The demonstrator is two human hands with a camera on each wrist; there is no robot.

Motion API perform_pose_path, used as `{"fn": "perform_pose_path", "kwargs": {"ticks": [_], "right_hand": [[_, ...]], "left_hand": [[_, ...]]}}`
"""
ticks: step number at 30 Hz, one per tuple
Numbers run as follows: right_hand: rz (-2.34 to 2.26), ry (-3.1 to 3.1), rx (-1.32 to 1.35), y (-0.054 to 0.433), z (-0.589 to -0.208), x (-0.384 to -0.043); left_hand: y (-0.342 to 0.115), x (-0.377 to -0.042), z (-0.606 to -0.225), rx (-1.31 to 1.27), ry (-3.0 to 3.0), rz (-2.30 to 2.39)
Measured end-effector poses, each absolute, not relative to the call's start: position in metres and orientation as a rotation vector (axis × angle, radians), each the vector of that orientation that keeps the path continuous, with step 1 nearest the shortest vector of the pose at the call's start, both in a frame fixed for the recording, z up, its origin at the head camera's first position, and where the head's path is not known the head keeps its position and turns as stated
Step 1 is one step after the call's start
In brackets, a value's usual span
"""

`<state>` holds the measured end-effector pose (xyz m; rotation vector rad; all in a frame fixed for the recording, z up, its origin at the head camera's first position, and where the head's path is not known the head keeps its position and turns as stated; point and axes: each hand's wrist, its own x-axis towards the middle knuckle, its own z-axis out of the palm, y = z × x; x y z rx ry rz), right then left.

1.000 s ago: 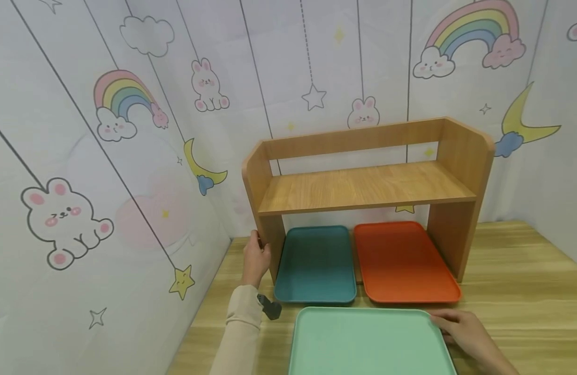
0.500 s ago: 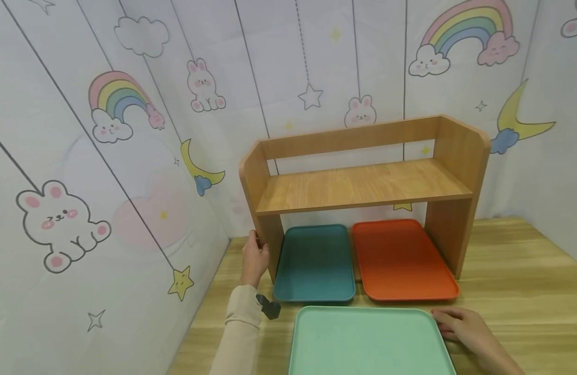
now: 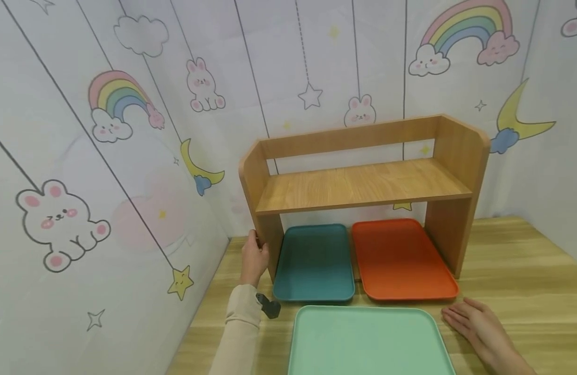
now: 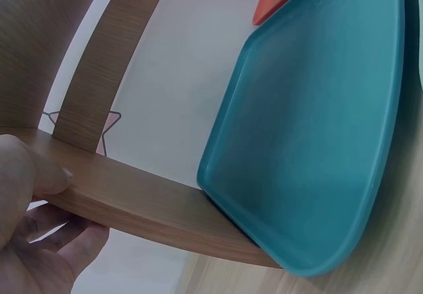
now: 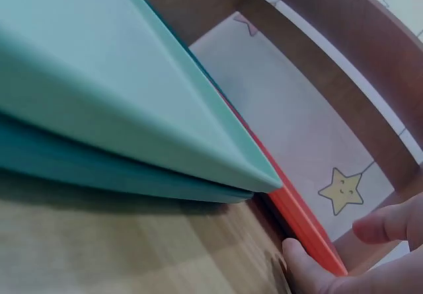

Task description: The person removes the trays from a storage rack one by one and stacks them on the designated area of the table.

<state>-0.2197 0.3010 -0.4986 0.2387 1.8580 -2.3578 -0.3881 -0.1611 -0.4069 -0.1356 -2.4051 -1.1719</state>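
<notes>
My left hand (image 3: 254, 260) grips the left side panel of a wooden desktop shelf (image 3: 363, 182); the left wrist view has the thumb on one face of the panel (image 4: 152, 195) and fingers on the other. Beneath the shelf lie a teal tray (image 3: 314, 265) and an orange-red tray (image 3: 403, 260), side by side, their front ends jutting out. A mint-green tray (image 3: 368, 338) lies in front, cut off by the lower frame edge. Just right of its far corner is my right hand (image 3: 476, 328), fingers extended and holding nothing.
In the right wrist view, another teal tray (image 5: 119, 168) sits under the mint-green one. The shelf's right side panel (image 3: 450, 234) stands beside the orange-red tray. Cartoon-printed white cloth (image 3: 129, 182) hangs behind and to the left of the wood-grain table (image 3: 527, 276).
My right hand has let go of the mint-green tray's corner and moved a little to the right, its fingers straightening. My left hand keeps its grip on the shelf panel.
</notes>
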Motion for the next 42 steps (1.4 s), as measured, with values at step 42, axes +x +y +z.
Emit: {"fn": "perform_pose_path", "kwargs": {"ticks": [42], "right_hand": [[-2.735, 1.510, 0.298, 0.306, -0.503, -0.247]], "left_hand": [[-0.161, -0.391, -0.410, -0.090, -2.418, -1.165]]}}
